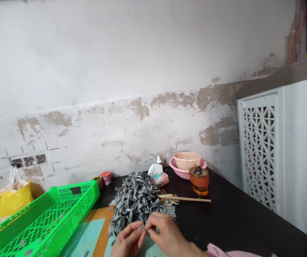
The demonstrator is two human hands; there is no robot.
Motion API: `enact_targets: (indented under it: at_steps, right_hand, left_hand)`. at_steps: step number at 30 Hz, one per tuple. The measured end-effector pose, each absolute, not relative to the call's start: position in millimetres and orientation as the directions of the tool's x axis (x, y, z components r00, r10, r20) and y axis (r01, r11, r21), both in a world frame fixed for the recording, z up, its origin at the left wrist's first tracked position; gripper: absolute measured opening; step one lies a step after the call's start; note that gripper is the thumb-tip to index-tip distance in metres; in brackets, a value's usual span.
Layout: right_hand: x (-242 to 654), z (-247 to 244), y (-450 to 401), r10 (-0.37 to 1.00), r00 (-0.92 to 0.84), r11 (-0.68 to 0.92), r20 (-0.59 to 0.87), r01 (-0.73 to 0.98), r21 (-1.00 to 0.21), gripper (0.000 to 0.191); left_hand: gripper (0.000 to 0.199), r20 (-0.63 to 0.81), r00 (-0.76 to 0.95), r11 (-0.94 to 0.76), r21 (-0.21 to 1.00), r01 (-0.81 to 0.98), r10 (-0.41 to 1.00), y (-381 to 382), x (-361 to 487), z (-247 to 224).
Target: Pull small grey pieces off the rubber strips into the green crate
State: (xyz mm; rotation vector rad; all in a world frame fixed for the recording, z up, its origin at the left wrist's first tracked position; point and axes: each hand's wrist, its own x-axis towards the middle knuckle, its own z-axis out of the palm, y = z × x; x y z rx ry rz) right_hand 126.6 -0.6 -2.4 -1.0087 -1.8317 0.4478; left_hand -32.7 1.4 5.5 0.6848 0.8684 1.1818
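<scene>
At the bottom middle, my left hand (131, 239) and my right hand (164, 230) meet fingertip to fingertip. Between them is a small grey strip (143, 227), pinched by the left thumb and finger. The right fingertips press together at its other side; what exactly they grip is partly hidden. Just beyond both hands rises a large tangled pile of grey strips (136, 198). A pale green mat (86, 233) with an orange-brown border lies under and left of the hands.
A green plastic crate (75, 210) with a few grey bits stands at left, beside a yellow bag (11, 205). Behind the pile are a tissue pack (160, 179) and pink baskets (181, 173). A wooden stick (193, 199) and amber jar (200, 184) sit right.
</scene>
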Motion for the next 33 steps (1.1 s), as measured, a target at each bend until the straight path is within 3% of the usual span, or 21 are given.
enact_targets:
  at_steps: [4, 9, 12, 16, 33]
  right_hand:
    - [128, -2, 2, 0.827, -0.175, 0.562, 0.534, 0.269, -0.782, 0.016]
    - [130, -1, 10, 0.942, -0.141, 0.304, 0.305, -0.028, -0.952, 0.008]
    - [132, -1, 12, 0.969, -0.180, 0.141, 0.171, -0.171, -0.975, 0.012]
    - [135, 1, 12, 0.962, -0.253, 0.029, 0.105, -0.288, -0.957, 0.025]
    - [150, 0, 12, 0.939, -0.343, -0.046, 0.011, -0.157, -0.986, 0.046]
  left_hand:
    - [0.019, -0.238, 0.128, 0.270, 0.823, -0.500, 0.963, 3, -34, 4]
    - [0.024, -0.217, 0.177, 0.278, 0.825, -0.493, 0.960, -1, -33, 7]
    - [0.028, -0.194, 0.210, 0.271, 0.847, -0.457, 0.958, -4, -32, 11]
    - [0.030, -0.167, 0.235, 0.254, 0.874, -0.415, 0.958, -10, -29, 16]
    - [0.034, -0.088, 0.244, 0.130, 0.978, -0.164, 0.966, -13, -25, 13]
